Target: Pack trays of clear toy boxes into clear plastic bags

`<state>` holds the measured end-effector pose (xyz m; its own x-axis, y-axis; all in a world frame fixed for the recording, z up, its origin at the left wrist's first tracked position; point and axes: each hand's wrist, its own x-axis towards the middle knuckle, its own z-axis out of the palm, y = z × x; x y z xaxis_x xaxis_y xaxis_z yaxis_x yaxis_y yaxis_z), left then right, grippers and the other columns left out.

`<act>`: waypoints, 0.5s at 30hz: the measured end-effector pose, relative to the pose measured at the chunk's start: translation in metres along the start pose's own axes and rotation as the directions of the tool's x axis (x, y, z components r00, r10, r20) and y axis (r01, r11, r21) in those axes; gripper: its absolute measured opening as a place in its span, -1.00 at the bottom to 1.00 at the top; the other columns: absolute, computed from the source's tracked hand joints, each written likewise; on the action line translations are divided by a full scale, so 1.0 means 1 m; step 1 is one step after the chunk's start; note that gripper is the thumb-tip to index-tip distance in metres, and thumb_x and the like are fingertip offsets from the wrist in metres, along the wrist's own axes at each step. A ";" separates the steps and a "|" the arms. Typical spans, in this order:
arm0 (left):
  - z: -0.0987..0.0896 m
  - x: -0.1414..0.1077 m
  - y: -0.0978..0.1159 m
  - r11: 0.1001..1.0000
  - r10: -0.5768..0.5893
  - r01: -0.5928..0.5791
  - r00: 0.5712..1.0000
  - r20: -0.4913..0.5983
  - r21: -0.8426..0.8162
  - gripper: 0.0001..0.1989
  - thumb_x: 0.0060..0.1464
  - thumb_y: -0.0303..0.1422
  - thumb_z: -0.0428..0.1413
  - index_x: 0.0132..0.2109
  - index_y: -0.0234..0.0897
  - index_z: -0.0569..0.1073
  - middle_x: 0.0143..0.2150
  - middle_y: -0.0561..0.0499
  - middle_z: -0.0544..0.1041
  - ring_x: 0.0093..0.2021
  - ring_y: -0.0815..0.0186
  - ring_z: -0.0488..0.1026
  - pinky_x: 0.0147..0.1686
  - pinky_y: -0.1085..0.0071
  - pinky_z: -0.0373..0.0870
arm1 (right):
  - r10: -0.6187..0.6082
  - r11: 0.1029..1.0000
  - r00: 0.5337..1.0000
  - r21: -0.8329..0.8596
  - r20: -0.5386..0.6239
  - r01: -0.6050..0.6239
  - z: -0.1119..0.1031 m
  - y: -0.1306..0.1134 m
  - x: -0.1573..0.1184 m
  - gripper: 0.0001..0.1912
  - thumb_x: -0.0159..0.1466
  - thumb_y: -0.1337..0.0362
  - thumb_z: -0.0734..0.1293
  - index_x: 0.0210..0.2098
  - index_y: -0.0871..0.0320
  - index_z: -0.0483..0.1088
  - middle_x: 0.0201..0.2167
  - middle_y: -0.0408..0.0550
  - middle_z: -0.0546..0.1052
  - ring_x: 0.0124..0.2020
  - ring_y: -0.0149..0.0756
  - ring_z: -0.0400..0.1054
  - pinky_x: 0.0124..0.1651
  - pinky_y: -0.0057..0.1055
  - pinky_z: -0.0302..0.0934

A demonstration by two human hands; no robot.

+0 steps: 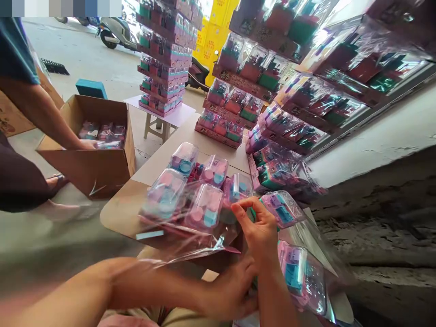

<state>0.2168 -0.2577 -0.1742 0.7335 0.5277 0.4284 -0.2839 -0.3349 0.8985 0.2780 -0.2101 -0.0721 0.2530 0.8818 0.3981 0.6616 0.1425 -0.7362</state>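
Right hand (260,229) low at centre, fingers pinched on the near edge of a plastic-wrapped tray of pink and teal toy packs (194,200). Left hand (235,290) beneath it at 6 o'clock, curled under the tray's clear wrap; whether closed on anything cannot be told. Tray resting on the brown worktop (119,209), tilted toward the camera. Loose blister packs (293,268) at 4 o'clock of the hands, touching the right wrist. Wrapped trays stacked high (272,118) at 1 o'clock. Open cardboard box (91,150) at 10 o'clock, on the floor, with another person's hand (86,144) inside it. White stool (160,120) at 11 o'clock carrying a further stack.
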 end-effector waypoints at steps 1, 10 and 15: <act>-0.004 -0.007 0.009 0.999 0.004 -0.004 1.000 -0.013 0.047 -0.58 -0.09 -0.49 0.01 0.00 -0.30 0.28 -0.10 -0.12 0.44 -0.17 0.20 0.43 -0.19 0.32 0.44 | 0.050 0.999 0.998 -0.008 -0.036 -0.050 0.001 0.001 0.001 -0.75 0.16 0.12 0.32 -0.53 0.14 0.33 -0.57 -0.22 0.35 -0.48 -0.42 0.22 -0.35 -0.46 0.09; -0.113 -0.026 0.088 0.575 0.528 -0.223 0.836 -0.150 0.787 -0.65 0.15 -0.43 -0.07 0.09 -0.25 0.31 -0.03 -0.13 0.47 0.14 0.15 0.26 0.10 0.19 0.23 | 0.154 0.967 0.974 -0.178 -0.165 -0.183 -0.008 -0.004 0.021 -0.66 0.12 0.06 0.28 -0.63 0.16 0.32 -0.72 -0.24 0.27 -0.64 -0.47 0.10 -0.51 -0.46 -0.04; -0.160 0.002 0.083 0.352 0.122 0.038 0.989 -0.086 0.935 -0.51 0.16 -0.28 0.00 0.22 -0.20 0.18 0.27 -0.07 0.18 0.29 0.06 0.00 0.23 0.00 -0.08 | 0.172 0.944 0.968 -0.252 -0.181 -0.215 0.005 0.016 0.029 -0.65 0.13 0.03 0.25 -0.62 0.15 0.31 -0.70 -0.20 0.31 -0.62 -0.42 0.13 -0.48 -0.43 -0.04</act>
<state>0.0963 -0.1591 -0.0836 0.6373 0.5485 0.5413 0.5056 -0.8277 0.2434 0.2922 -0.1797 -0.0753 0.4868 0.7967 0.3580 0.7477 -0.1682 -0.6424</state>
